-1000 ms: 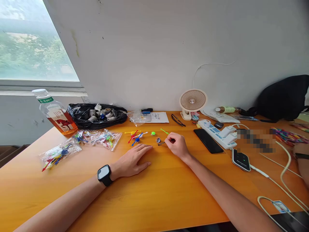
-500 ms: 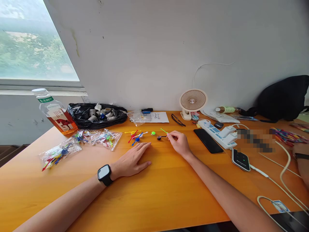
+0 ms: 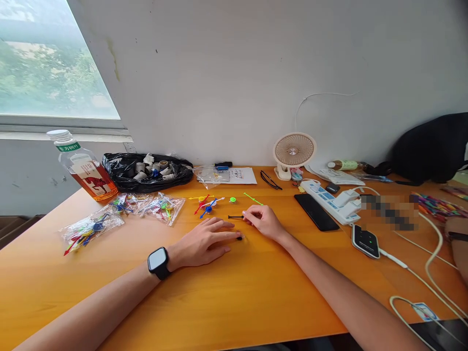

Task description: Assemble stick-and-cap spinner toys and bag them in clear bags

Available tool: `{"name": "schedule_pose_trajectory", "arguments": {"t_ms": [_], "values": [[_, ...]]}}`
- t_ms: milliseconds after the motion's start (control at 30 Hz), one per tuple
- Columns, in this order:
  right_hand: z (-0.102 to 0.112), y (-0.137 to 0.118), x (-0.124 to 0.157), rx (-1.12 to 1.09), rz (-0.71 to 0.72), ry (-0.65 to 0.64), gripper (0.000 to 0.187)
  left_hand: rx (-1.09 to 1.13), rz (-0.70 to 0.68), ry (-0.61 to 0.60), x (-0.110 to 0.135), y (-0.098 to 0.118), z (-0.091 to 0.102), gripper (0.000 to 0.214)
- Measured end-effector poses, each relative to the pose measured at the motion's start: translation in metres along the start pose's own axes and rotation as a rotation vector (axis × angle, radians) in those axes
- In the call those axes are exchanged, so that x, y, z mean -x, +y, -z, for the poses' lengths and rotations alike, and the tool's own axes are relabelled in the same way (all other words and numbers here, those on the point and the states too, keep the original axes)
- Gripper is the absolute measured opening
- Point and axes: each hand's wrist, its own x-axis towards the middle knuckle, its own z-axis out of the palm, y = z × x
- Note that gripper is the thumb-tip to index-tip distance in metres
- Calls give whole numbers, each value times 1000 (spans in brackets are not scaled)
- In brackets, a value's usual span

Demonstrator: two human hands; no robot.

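Observation:
My right hand (image 3: 266,222) pinches one end of a thin black plastic arrow (image 3: 234,217), which points left just above the table. Flat and spread on the wood, my left hand (image 3: 203,242) wears a black watch (image 3: 158,263) at the wrist. Its index fingertip is at a small black round piece (image 3: 239,238); whether it presses on it I cannot tell. Beyond the hands lie a loose green arrow (image 3: 253,198) and a small green round piece (image 3: 232,200). Further left, blue, red and yellow arrow spinners (image 3: 208,208) are grouped together.
Clear bags of spinner parts (image 3: 93,227) lie at left, beside a tea bottle (image 3: 86,170) and a black plastic bag (image 3: 146,185). A fan (image 3: 294,150) stands by the wall. At right are a black phone (image 3: 316,212), a power strip (image 3: 331,204) and cables.
The green arrow has left my right hand and lies on the table. The black arrow now points left in my right fingers, and the black round piece has come nearer, to my left fingertips.

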Motion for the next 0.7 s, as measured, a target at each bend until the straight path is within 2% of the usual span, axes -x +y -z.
{"name": "schedule_pose_trajectory", "arguments": {"t_ms": [100,233,400,533,700], "values": [[-4,-5,3,84,57,-62,31,-18,-24,-12,0,0,-2,38],[-4,-11,7,90,66,-160,20,-9,17,21,1,-2,-5,28],[-1,-18,9,66,76,-239,19,31,29,16,0,-1,-4,33],[2,-18,9,-51,33,-312,14,40,26,24,0,-1,-4,40],[-7,-15,12,-129,15,-286,14,38,71,55,2,-4,-8,44]]}}
